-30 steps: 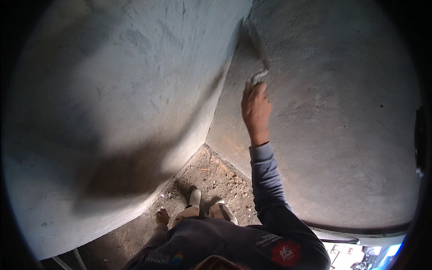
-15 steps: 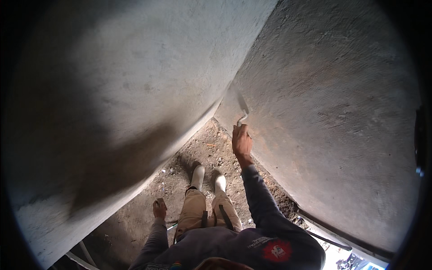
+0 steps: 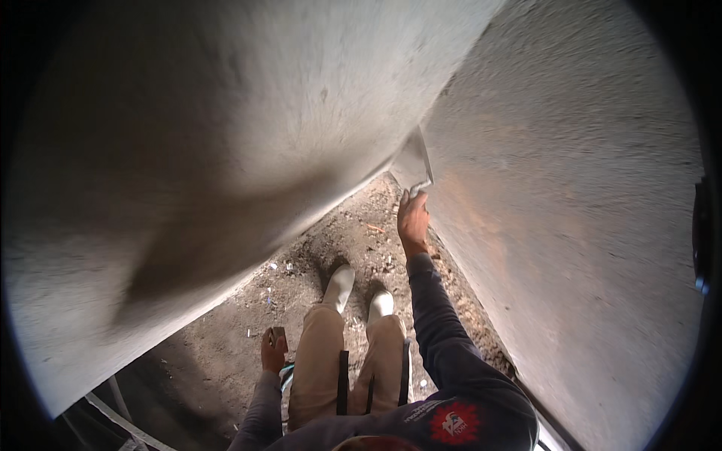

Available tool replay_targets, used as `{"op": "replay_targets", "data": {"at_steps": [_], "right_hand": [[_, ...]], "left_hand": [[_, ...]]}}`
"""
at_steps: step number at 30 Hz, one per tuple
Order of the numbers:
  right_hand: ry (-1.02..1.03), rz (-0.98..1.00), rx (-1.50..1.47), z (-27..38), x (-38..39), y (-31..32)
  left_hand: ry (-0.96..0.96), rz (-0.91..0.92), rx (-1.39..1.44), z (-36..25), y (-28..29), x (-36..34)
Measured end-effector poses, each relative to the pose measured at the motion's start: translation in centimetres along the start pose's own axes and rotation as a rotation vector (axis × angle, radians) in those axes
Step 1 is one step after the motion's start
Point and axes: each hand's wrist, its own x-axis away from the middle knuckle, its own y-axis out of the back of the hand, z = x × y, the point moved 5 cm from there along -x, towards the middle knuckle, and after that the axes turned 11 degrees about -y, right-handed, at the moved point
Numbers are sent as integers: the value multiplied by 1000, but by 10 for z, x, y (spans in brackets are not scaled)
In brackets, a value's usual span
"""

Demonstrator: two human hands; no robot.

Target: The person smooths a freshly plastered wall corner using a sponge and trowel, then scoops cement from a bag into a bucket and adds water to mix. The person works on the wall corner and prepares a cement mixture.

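My right hand (image 3: pixel 414 222) reaches forward, fingers wrapped round the handle of a pointed trowel (image 3: pixel 413 161). The trowel's metal blade lies in the corner where the left plastered wall (image 3: pixel 248 98) meets the right plastered wall (image 3: pixel 556 165). Most of the handle is hidden in my fist. Low at my left side, my left hand (image 3: pixel 273 352) is closed on a small brown block (image 3: pixel 278 335). It hangs above the ground, apart from both walls.
Rough dirt ground (image 3: pixel 301 259) with small stones and white scraps narrows toward the corner. My white boots (image 3: pixel 341 287) stand on it. Pale bars (image 3: pixel 124 421) lie at the lower left. A broad shadow falls across the left wall.
The trowel has shifted from the right wall's face into the corner, and its blade has turned. My view has swung slightly. My left hand still holds the block.
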Motion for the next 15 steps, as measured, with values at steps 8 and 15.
{"op": "replay_targets", "data": {"at_steps": [8,15], "right_hand": [[-69,200,158,-187,28,-184],[-218,759,326,-301,211,-72]], "left_hand": [[12,-110,-70,67,-21,5],[297,-136,-14,65,28,130]]}}
